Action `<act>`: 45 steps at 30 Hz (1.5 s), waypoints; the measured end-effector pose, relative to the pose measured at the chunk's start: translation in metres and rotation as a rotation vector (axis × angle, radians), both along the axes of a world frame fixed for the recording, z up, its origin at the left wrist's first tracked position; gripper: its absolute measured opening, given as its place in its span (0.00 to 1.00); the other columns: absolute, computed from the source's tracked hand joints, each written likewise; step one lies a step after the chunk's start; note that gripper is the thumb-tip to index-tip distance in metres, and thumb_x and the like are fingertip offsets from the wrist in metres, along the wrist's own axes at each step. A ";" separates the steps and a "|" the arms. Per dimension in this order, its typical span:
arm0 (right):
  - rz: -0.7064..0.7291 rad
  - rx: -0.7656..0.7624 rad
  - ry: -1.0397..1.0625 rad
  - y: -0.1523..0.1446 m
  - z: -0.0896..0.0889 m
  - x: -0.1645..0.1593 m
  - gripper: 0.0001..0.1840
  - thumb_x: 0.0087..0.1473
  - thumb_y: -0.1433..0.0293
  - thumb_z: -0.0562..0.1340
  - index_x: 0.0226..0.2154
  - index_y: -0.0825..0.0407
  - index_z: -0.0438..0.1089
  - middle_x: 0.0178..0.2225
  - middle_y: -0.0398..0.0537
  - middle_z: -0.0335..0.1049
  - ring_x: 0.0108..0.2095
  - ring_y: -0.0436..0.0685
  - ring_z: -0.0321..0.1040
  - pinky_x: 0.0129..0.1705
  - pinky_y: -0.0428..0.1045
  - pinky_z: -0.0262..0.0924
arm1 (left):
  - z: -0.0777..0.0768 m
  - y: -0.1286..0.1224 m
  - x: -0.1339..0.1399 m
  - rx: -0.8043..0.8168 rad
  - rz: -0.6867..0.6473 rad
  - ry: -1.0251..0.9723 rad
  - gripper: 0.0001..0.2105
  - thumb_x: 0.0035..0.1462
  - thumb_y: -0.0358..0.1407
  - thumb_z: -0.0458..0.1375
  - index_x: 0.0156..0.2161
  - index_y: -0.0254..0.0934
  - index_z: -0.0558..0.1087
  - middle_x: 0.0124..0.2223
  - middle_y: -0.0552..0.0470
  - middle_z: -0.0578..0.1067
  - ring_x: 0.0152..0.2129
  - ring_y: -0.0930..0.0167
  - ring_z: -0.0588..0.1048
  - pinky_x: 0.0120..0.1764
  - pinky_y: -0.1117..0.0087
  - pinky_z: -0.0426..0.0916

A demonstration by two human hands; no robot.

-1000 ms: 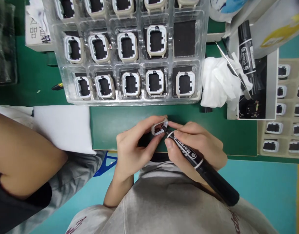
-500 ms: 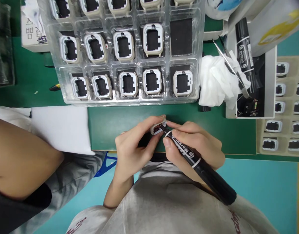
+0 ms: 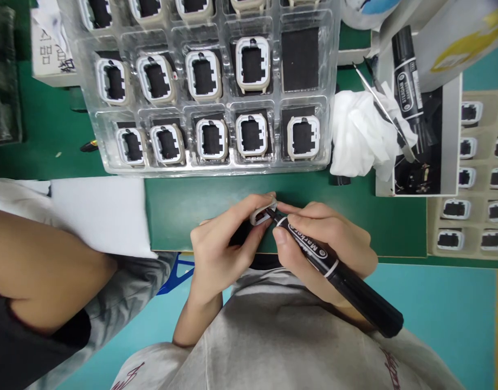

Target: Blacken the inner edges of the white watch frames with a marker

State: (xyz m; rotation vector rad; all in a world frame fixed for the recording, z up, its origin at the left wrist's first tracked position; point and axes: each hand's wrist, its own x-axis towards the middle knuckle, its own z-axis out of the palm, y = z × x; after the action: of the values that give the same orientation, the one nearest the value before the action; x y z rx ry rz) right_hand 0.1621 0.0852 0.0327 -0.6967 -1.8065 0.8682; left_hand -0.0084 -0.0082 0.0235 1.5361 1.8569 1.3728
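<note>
Head view, right grip (image 3: 338, 233) around black pen (image 3: 334, 269) lettered "Marker", left grip (image 3: 220, 249) pinching pale frame (image 3: 255, 217)

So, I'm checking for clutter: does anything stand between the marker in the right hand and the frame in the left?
Nothing visible does: the marker in the right hand points into the opening of the frame.
</note>
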 end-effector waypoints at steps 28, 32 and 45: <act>-0.002 -0.004 0.015 0.002 0.001 -0.002 0.19 0.65 0.81 0.77 0.50 0.41 0.83 0.39 0.41 0.91 0.39 0.63 0.95 0.45 0.55 0.96 | -0.001 -0.002 0.002 -0.044 0.039 0.046 0.16 0.80 0.34 0.72 0.67 0.50 0.88 0.56 0.51 0.95 0.46 0.62 0.96 0.50 0.65 0.92; -0.007 0.006 0.017 0.002 0.000 -0.002 0.17 0.66 0.80 0.77 0.49 0.43 0.83 0.38 0.42 0.91 0.40 0.62 0.95 0.44 0.53 0.95 | 0.001 -0.002 0.002 -0.051 0.047 0.042 0.16 0.80 0.35 0.73 0.67 0.51 0.87 0.55 0.51 0.95 0.46 0.61 0.96 0.49 0.65 0.92; -0.014 -0.010 0.007 0.000 0.000 -0.002 0.17 0.66 0.79 0.78 0.50 0.42 0.84 0.40 0.44 0.92 0.41 0.63 0.96 0.42 0.53 0.95 | 0.001 -0.003 0.001 -0.045 0.037 0.050 0.18 0.78 0.33 0.74 0.68 0.50 0.87 0.55 0.52 0.95 0.46 0.60 0.97 0.50 0.65 0.93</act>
State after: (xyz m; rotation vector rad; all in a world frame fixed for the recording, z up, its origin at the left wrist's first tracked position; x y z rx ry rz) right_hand 0.1599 0.0854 0.0329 -0.7112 -1.7905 0.8696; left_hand -0.0071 -0.0112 0.0242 1.5351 1.9415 1.3110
